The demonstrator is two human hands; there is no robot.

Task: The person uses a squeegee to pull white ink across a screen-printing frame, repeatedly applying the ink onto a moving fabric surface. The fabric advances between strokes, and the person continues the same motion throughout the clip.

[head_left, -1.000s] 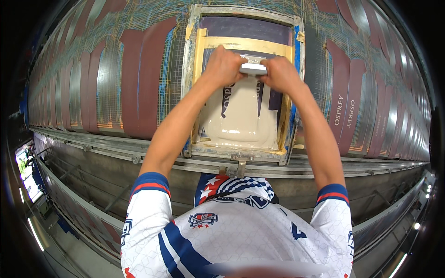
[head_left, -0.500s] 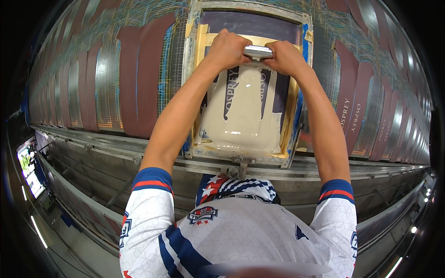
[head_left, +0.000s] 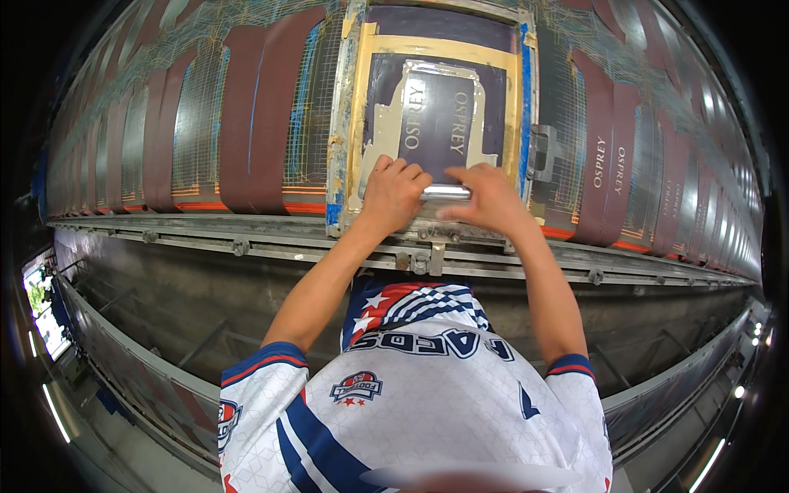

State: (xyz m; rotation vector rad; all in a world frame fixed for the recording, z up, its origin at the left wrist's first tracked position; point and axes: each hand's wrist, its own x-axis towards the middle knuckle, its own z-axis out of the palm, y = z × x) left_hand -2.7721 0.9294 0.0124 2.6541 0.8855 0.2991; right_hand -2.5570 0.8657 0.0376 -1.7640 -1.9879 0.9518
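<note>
A long bench [head_left: 193,135] curves across the view, its dark surface crossed by coloured grid lines. At its near edge stands a person in a white shirt [head_left: 444,403] with navy and red trim, both bare forearms reaching forward. Between those arms and beyond, a rectangular screen frame [head_left: 349,82] sits on the bench, blue tape along parts of its sides. Maroon panels [head_left: 246,123] lie in rows to the left and right of it; some on the right bear pale lettering. Inside the frame is dark mesh [head_left: 440,107], with a yellowish tape band [head_left: 444,53] across its far part. Cream ink [head_left: 386,123] borders a darker lettered area in the middle of the mesh. The left hand [head_left: 396,193] and right hand [head_left: 489,197] are over the frame's near end, where the squeegee [head_left: 446,193] spans the gap between them. The left fingers [head_left: 403,170] are curled tightly about its left end. The right fingers, blurred, stand somewhat apart around its other end; whether they grip cannot be told.
</note>
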